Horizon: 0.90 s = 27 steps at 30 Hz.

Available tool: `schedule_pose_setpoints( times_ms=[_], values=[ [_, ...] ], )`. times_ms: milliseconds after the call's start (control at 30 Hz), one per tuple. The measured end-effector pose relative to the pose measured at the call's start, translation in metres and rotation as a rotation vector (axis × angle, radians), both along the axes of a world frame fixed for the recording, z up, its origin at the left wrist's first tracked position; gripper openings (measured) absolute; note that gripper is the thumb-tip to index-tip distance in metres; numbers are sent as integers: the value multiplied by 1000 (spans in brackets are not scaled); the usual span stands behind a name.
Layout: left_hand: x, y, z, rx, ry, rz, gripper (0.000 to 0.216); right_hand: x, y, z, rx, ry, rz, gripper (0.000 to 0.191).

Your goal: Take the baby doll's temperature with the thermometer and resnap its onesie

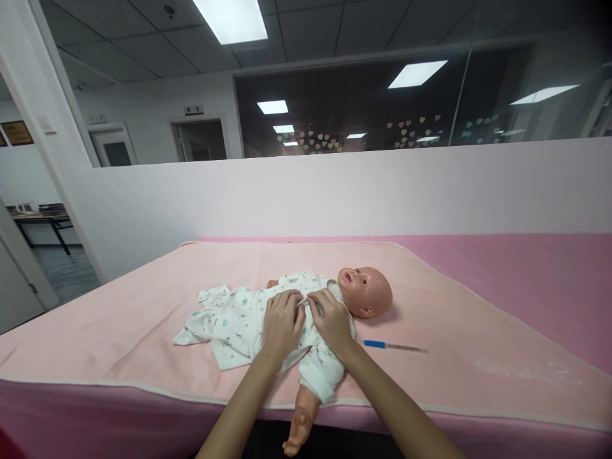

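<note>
two bare forearms [246, 405], entering from the lower edge and reaching in over the blanket [119, 331]. left hand [282, 322], one: back upward, thumb and fingertips drawn together on a thin white strip [302, 301] at the chest of the doll [370, 292]. right hand [333, 319], one: fingertips pinched at the same strip, just beside those of the left; whether the strip is part of the gown [239, 328], cannot tell. doll, one: bald, mouth open, on its back across the middle of the blanket, head to the right; near arm [305, 411] sleeved and pointing toward the camera, its hand past the blanket's edge; far hand [272, 283] just showing. gown, one: white, small printed figures, on the doll, lower part spread to the left. stick [396, 347], one: slim, blue at one end, marked along its length, lying near the right forearm and apart from both hands. blanket, one: light pink, pale edging, laid over a deeper pink cover [540, 280]. behind: low white wall [358, 197], glass above it bearing small hearts [310, 141]; ceiling lights [232, 19]; far left, table [43, 218].
</note>
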State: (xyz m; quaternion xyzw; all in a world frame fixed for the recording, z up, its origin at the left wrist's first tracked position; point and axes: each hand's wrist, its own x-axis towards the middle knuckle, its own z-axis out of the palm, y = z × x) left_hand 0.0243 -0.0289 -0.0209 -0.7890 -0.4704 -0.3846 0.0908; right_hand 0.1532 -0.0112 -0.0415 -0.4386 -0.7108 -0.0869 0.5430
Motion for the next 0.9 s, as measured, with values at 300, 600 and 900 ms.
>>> schedule_pose_setpoints(
  times_ms=[300,600,900],
  values=[
    [-2,-1,-2,-51,-155,-61,16,0,-2,1,25,-16,-9,21],
    [-3,-3,0,-37,-226,-52,8,0,-3,0,29,-18,6,20],
    [-15,-3,0,108,-234,275,35,0,-2,0,9,-7,-7,19]
  ],
)
